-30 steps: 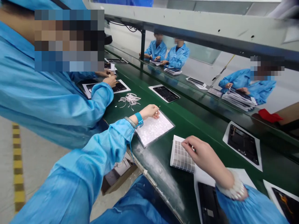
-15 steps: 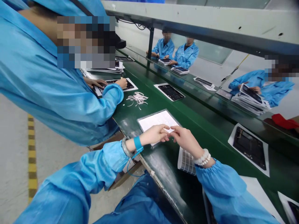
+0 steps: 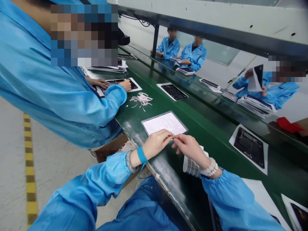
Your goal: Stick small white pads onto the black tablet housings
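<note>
My left hand (image 3: 157, 142) and my right hand (image 3: 189, 146) meet fingertip to fingertip over the near edge of a white sheet (image 3: 163, 123) in a clear-edged sleeve. Both are closed in a pinch around something tiny that I cannot make out. Small pale specks show on the sheet. Under my right wrist lies a curled sheet of grid-marked labels (image 3: 190, 165), partly hidden by the hand. A blue strap (image 3: 141, 154) with a cord circles my left wrist.
A heap of white strips (image 3: 143, 99) lies beyond the sheet. Black panels on white backing rest on the green belt, one (image 3: 172, 92) ahead and another (image 3: 250, 147) to the right. At left, a co-worker's sleeve (image 3: 96, 109) reaches over the bench. Other people sit across the line.
My fingertips have drawn together into a tighter pinch, and the left hand has rolled palm-down. The panels on the belt have shifted slightly. Across the line, a person has lifted a panel.
</note>
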Motion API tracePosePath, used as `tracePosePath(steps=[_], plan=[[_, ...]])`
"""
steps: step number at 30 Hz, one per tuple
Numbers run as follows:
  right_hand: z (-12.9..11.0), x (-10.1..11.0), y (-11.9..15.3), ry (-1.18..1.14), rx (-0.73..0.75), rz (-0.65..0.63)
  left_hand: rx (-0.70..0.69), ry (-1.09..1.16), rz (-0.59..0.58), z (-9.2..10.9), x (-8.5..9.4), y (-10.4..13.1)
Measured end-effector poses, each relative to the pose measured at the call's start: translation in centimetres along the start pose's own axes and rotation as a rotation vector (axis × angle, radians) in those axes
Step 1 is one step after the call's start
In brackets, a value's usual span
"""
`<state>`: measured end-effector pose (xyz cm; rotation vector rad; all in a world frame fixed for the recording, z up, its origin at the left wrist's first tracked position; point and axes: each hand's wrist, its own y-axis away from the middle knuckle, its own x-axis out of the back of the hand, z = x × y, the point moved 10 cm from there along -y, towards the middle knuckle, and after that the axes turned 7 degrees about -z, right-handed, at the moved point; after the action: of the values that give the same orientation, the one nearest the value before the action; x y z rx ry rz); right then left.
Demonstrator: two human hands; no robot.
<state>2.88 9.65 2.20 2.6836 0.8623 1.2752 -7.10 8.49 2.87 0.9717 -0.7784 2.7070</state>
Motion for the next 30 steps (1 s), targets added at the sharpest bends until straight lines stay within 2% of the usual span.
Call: tracePosePath(steps=[4, 9, 13, 15, 18, 21, 23, 26, 28, 30], plan=[[-0.1, 0.4, 0.2, 0.082, 0.006, 0.035, -0.038, -0.019, -0.008, 0.7, -0.2, 0.1], [-0.6, 0.6, 0.4, 0.280, 0.025, 0.081, -0.009, -0.060, -0.031, 1.2, 0.2, -0.3], [-0.5, 0.3, 0.8, 0.333, 0.012, 0.086, 0.038, -0.141, -0.051, 0.5, 0.1, -0.8], [-0.3, 0.4, 1.0, 0.239, 0.015, 0.081, 0.075, -0.207, -0.037, -0.6, 0.3, -1.3], [0.7, 0.6, 1.4, -0.040, -0.007, 0.036, 0.125, -0.334, 0.004, -2.4, 0.9, -2.1], [2.1, 0.8, 2.3, -0.388, -0.080, -0.022, 0.130, -0.440, 0.024, -2.5, 1.4, -2.5], [2.8, 1.1, 3.3, -0.566, -0.108, -0.030, 0.081, -0.469, 0.003, -0.8, 1.0, -2.4], [3.2, 1.2, 5.2, -0.721, -0.098, -0.050, -0.153, -0.429, -0.046, 4.4, -0.6, -1.5], [3.3, 1.0, 6.7, -0.759, -0.081, -0.081, -0.332, -0.362, -0.062, 8.2, -1.7, -0.5], [3.6, 1.0, 8.3, -0.707, -0.050, -0.065, -0.441, -0.302, -0.068, 10.9, -2.7, 0.4]])
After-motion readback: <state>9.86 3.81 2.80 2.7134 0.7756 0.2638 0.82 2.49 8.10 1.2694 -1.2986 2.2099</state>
